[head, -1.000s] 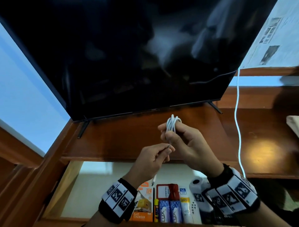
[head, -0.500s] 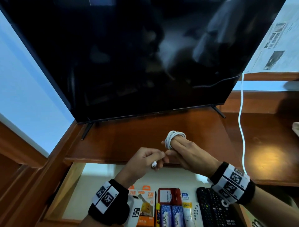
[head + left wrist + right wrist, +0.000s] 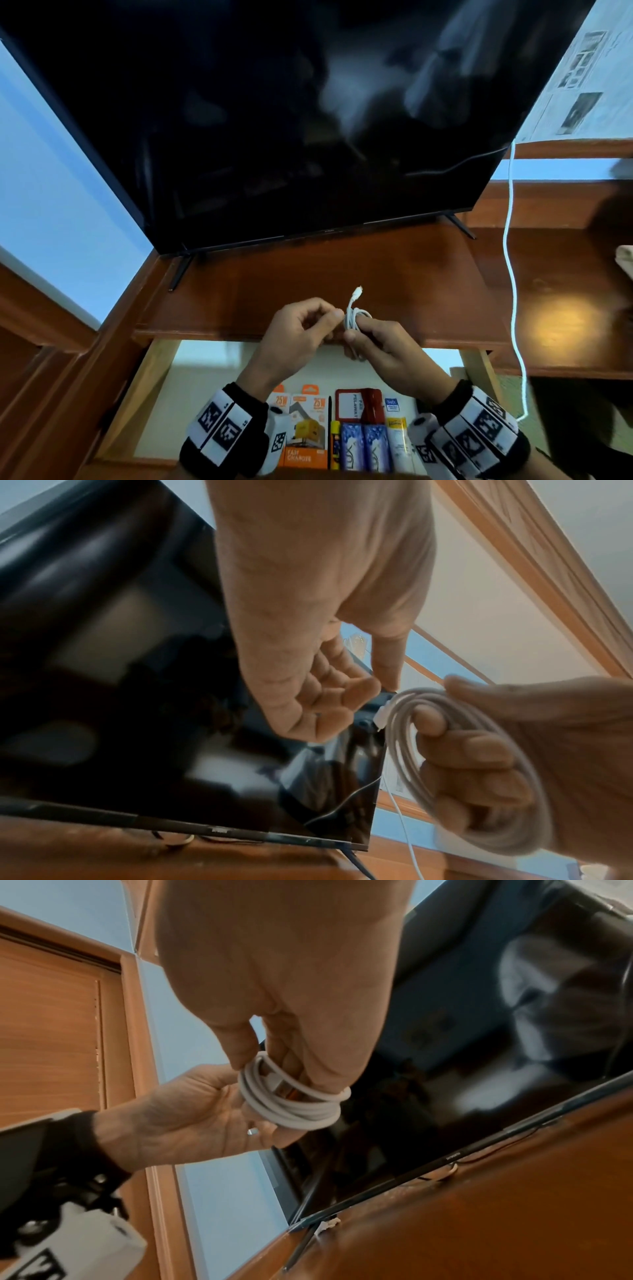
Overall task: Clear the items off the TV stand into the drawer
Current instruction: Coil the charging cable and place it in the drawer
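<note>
My right hand [image 3: 358,337] grips a coiled white cable [image 3: 353,317] just above the front edge of the brown TV stand [image 3: 342,260]. The loops wrap round its fingers in the right wrist view, where the cable [image 3: 291,1104] shows an orange-lined plug. One small plug end [image 3: 358,292] sticks up free of the coil. My left hand [image 3: 330,318] sits against the coil's left side with its fingers curled, and the thumb tip and fingertips [image 3: 359,693] touch the cable [image 3: 404,723]. Below both hands the drawer [image 3: 150,387] stands open.
The black TV [image 3: 274,120] fills the back of the stand. A second white cable [image 3: 512,281] hangs down on the right. In the drawer lie orange charger boxes [image 3: 301,431], a red card holder [image 3: 358,404], blue packs [image 3: 363,448] and a tube [image 3: 399,442].
Both hands have come down with the coil towards the stand's front edge. The left hand moved from under the coil to its left side, and a plug end now sticks up.
</note>
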